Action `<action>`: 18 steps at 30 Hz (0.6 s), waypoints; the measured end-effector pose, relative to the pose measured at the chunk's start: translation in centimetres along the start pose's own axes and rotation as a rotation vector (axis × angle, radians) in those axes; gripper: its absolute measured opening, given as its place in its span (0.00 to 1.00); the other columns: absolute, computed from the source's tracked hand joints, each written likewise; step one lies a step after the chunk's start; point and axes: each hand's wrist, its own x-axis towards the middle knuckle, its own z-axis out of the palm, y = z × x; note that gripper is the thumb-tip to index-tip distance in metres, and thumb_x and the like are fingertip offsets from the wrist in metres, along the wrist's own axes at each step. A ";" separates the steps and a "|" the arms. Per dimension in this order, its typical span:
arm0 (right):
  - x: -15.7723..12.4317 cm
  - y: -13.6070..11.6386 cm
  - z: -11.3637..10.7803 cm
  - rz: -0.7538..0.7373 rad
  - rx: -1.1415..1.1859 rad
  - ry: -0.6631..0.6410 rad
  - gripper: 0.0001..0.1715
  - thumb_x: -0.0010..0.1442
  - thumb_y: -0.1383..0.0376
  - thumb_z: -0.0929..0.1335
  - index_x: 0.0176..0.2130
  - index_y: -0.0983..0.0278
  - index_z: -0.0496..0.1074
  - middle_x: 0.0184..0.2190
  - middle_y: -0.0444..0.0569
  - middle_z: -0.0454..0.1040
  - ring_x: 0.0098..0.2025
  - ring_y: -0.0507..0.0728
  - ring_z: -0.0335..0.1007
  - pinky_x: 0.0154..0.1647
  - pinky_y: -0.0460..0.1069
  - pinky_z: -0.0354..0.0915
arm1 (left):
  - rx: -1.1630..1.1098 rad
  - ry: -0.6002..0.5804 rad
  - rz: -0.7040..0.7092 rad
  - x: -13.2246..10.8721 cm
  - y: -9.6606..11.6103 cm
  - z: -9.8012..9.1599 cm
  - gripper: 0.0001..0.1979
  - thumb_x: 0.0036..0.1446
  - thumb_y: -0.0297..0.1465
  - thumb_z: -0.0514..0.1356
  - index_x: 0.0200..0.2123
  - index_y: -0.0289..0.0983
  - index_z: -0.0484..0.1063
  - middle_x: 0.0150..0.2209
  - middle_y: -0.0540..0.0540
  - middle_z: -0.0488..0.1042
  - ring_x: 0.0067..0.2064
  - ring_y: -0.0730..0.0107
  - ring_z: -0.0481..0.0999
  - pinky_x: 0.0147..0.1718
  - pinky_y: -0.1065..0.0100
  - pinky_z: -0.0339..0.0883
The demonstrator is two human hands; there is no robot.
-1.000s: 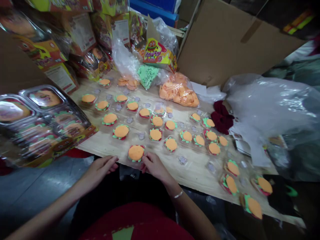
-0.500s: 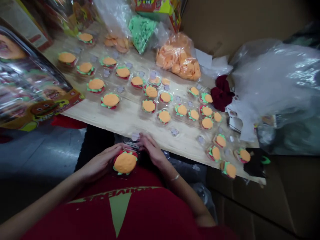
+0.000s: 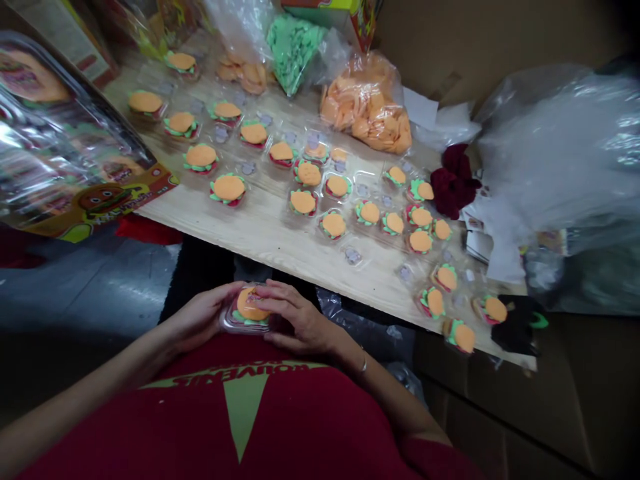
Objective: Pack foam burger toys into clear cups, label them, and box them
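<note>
Two hands meet close to the person's chest, just short of the table's near edge. Between them sits a small clear case (image 3: 239, 324) with an orange-topped felt burger (image 3: 249, 305) inside. The left hand (image 3: 200, 321) curls around the case's left side, fingers bent against it; the right hand (image 3: 300, 325) lies over its right side, fingertips pressing on the top. Both are partly closed on the case, which is off the table (image 3: 265, 233) and held above the red shirt (image 3: 240, 413). Beyond the hands, many more burgers (image 3: 229, 188) lie on the table in loose rows, several in clear cases, spreading away ahead and to the right. Farther ahead of the right hand rests a bag of orange rounds (image 3: 367, 107), and just left of it a bag of green pieces (image 3: 293, 43). A heap of dark red pieces (image 3: 453, 180) lies well ahead and to the right of the right hand, beside crumpled clear plastic (image 3: 550, 147). Ahead and left of the left hand a boxed burger set (image 3: 75, 160) leans over the table's corner
</note>
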 end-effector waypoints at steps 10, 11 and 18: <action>-0.4 1.6 2.6 0.506 0.436 0.345 0.18 0.67 0.57 0.64 0.53 0.59 0.73 0.52 0.51 0.75 0.52 0.56 0.71 0.55 0.55 0.67 | 0.591 0.038 0.472 -0.8 -0.5 -0.6 0.24 0.58 0.49 0.61 0.50 0.39 0.77 0.53 0.41 0.76 0.54 0.52 0.74 0.56 0.58 0.66; -0.2 1.6 2.4 0.487 0.370 0.375 0.16 0.67 0.59 0.65 0.49 0.60 0.75 0.48 0.51 0.76 0.50 0.56 0.72 0.53 0.54 0.67 | 0.578 0.062 0.468 -0.6 -0.3 -0.6 0.24 0.57 0.49 0.61 0.47 0.38 0.78 0.50 0.40 0.78 0.51 0.52 0.76 0.53 0.58 0.68; 0.9 1.0 0.6 0.430 0.146 0.388 0.09 0.63 0.64 0.67 0.35 0.65 0.77 0.29 0.47 0.75 0.32 0.51 0.68 0.36 0.47 0.64 | 0.534 0.094 0.465 0.1 -0.6 -0.8 0.20 0.55 0.48 0.63 0.41 0.38 0.81 0.42 0.42 0.82 0.42 0.58 0.79 0.41 0.65 0.72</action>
